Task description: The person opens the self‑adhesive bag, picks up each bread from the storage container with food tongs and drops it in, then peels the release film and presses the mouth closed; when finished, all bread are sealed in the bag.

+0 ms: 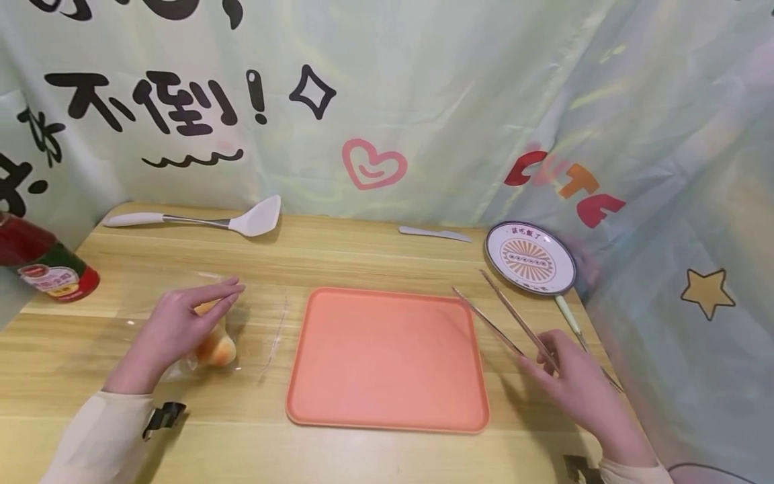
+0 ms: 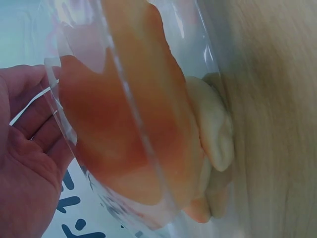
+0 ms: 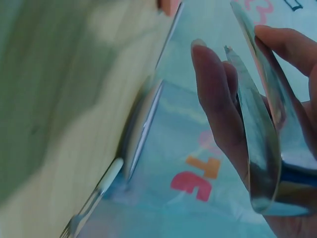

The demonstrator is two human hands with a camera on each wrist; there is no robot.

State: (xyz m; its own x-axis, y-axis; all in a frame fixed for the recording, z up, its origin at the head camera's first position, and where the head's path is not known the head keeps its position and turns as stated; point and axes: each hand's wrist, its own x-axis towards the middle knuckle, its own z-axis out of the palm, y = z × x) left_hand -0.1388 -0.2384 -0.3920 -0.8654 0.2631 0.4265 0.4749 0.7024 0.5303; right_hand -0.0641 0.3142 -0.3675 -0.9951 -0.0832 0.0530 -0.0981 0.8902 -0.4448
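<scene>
My left hand [image 1: 184, 319] reaches over bread [image 1: 216, 348] in a clear plastic bag on the left of the table. In the left wrist view, the thumb and fingers [image 2: 42, 134] stand slightly apart, their tips right at the edge of the bag [image 2: 74, 126]. Through the film show a browned piece of bread [image 2: 124, 114] and a smaller pale piece [image 2: 210, 124]. On the right, my right hand [image 1: 574, 380] holds metal tongs [image 1: 520, 319] between thumb and fingers. The tongs' arms are spread, with nothing between them; their tips point toward the tray's far right corner.
A pink tray [image 1: 390, 359] lies in the middle. Behind it are a white spatula [image 1: 254, 218] and a small pale knife [image 1: 435, 234]. A patterned plate [image 1: 531, 259] and a green-handled fork [image 1: 568, 314] lie at the right edge. A red sauce bottle [image 1: 45, 262] is at far left.
</scene>
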